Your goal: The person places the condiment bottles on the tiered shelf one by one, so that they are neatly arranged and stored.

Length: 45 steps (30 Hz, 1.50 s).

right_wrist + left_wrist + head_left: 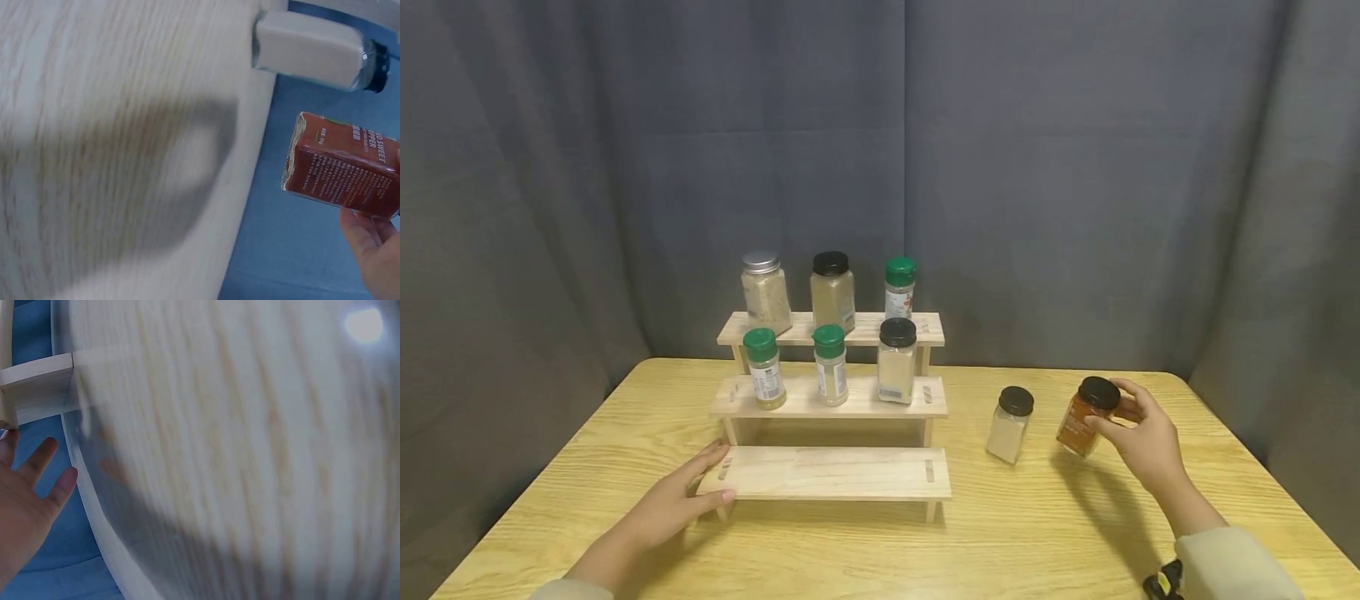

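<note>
My right hand [1150, 437] holds a square glass spice jar [347, 165] of red powder, with a black lid and a label that reads "SWEET" in part. The jar is tilted, thumb in front and fingers behind. To its left stands a black-lidded jar of pale powder [1007, 432] on the table. My left hand [673, 500] rests at the left end of the lowest step of a three-tier wooden rack [827, 473], thumb at the front edge and fingers toward the back. In the left wrist view the fingers [39, 456] are spread and fairly straight.
Three jars stand on the rack's top step, among them a silver-lidded jar [766, 296]. The middle step holds two green-capped shakers and a black-lidded jar [897, 362]. A dark curtain [1037, 183] hangs behind the table [1000, 542]. A small black object [1165, 582] lies near the right sleeve.
</note>
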Motion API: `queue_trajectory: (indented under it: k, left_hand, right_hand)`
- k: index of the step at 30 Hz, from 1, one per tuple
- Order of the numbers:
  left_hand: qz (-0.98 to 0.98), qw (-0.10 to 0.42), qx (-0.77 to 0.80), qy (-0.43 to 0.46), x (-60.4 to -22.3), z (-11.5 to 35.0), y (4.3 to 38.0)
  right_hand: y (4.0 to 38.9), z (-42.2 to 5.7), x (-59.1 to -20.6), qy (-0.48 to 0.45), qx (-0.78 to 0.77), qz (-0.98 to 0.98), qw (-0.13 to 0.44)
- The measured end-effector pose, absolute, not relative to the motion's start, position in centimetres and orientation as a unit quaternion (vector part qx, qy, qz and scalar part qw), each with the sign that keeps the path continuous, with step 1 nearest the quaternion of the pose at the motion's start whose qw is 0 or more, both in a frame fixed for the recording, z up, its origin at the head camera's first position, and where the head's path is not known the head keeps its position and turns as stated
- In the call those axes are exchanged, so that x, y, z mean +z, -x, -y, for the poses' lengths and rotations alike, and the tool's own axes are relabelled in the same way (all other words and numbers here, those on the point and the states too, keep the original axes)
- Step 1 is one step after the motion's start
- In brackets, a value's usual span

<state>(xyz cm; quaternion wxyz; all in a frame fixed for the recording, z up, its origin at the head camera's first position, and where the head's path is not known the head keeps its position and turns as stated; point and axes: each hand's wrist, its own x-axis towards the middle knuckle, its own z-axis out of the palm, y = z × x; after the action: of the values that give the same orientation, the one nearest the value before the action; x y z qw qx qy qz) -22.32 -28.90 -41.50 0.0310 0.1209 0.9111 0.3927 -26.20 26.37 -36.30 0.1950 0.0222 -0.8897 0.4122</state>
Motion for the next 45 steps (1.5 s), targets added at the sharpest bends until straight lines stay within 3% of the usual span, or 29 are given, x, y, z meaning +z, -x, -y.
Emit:
queue_trajectory:
  k: [27, 38, 45]
  left_hand:
    - [-0.905, 0.030, 0.405, -0.130, -41.5, 28.9, 22.2]
    - [-0.903, 0.043, 0.407, -0.129, -41.3, 28.8, 22.3]
    - [-0.905, 0.040, 0.406, -0.120, -41.3, 28.9, 22.2]
  right_hand:
    - [22.2, -21.1, -32.7, -0.133, 0.485, 0.834, 0.226]
    - [21.6, -18.0, -33.1, -0.182, 0.516, 0.815, 0.188]
    - [22.2, -15.4, -33.6, -0.208, 0.573, 0.781, 0.135]
